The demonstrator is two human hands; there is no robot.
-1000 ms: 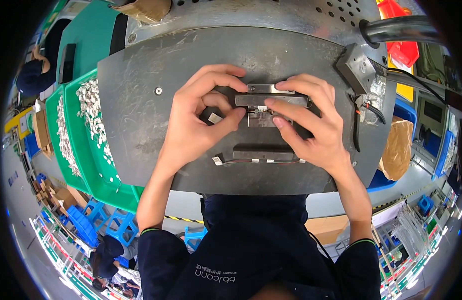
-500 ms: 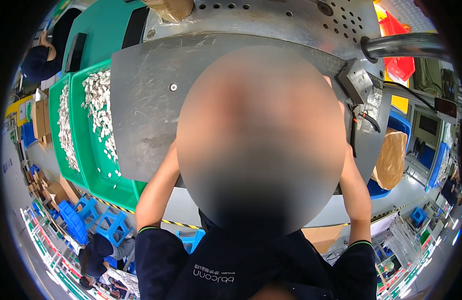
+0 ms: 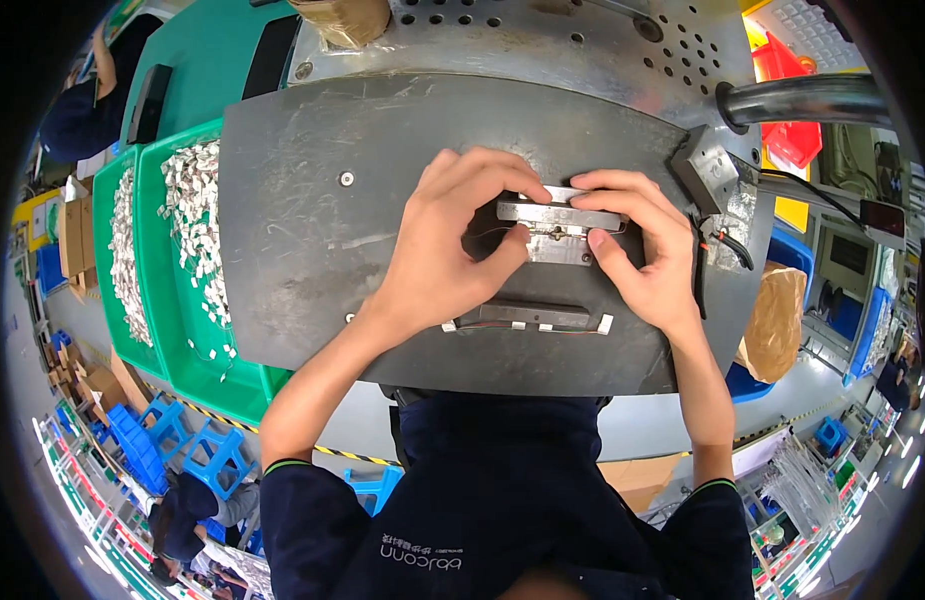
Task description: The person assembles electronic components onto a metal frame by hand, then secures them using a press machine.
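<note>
Left hand: my left hand (image 3: 444,255) lies over the middle of the dark grey worktop (image 3: 292,240); its fingers (image 3: 482,172) are curled, tips resting on the left end of a small metal fixture (image 3: 559,228), thumb pressing in from below.
Right hand: my right hand (image 3: 650,262) mirrors it; its fingers (image 3: 607,185) bend over the fixture's right end, thumb tip touching the underside. Both hands pinch the fixture between fingertips and thumb, neither fully clenched nor loose.
Fixture: a short silver bar stacked on a lighter block, lying level, right of the worktop's centre.
Second part: a dark flat strip (image 3: 527,318) with pale end tabs lies just below my hands, apart from them.
Surroundings: green bins (image 3: 172,340) of small white pieces (image 3: 197,220) stand along the left; a metal bracket (image 3: 707,175) with wires sits at the right corner.
Hard to make out: my palms hide the fixture's left portion; I cannot tell what small piece sits at its centre.
</note>
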